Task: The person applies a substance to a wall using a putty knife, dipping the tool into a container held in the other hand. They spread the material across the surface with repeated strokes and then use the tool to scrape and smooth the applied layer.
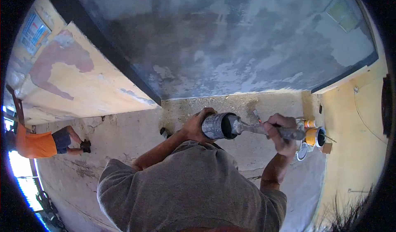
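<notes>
My left hand [197, 127] is wrapped round a grey, smeared cylindrical container [213, 127], whose dark open mouth faces right. In my right hand [282, 134] is the handle of a long, grey-coated brush-like tool [253, 128]. Its pale, clotted head [236, 125] lies at the mouth of the container. Both hands are in front of my chest, above the floor. The inside of the container is mostly dark.
A grey-blue patchy wall [231, 46] rises ahead. Yellow buckets [312, 136] and a white lid [302, 151] sit on the floor at right. A person in an orange shirt [39, 144] is at far left. A small tool [257, 115] lies near the wall.
</notes>
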{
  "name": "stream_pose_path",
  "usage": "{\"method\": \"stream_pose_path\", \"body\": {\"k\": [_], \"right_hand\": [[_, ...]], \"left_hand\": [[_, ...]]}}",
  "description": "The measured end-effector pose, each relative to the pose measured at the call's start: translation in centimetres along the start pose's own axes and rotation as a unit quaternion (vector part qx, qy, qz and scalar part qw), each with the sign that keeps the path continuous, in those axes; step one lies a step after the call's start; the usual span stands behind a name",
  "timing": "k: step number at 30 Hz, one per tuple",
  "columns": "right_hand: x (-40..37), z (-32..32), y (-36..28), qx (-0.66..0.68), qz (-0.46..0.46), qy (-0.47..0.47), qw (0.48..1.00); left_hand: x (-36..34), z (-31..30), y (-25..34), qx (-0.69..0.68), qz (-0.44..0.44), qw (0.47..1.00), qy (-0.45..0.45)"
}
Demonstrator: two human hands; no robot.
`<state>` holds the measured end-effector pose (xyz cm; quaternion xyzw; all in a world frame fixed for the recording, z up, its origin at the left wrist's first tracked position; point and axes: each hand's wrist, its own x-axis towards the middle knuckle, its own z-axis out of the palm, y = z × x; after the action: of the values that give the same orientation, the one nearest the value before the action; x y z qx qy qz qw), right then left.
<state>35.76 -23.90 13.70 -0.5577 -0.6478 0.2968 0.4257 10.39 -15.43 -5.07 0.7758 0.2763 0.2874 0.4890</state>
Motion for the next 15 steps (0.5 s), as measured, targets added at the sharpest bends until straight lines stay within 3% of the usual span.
{"method": "stream_pose_path", "body": {"k": [2,5,15], "right_hand": [[0.6,0.9,-0.1,-0.007,-0.034,-0.012,0.999],[1.7,2.1,0.0,-0.025,-0.016,-0.127,0.992],[3.3,3.9,0.2,-0.016,-0.049,-0.128,0.99]], "left_hand": [[0.4,-0.2,0.9,0.002,-0.004,1.0,0.002],[0.6,-0.4,1.6,0.014,0.032,0.999,0.023],[0.9,-1.1,2.7,-0.072,0.028,0.996,0.036]]}}
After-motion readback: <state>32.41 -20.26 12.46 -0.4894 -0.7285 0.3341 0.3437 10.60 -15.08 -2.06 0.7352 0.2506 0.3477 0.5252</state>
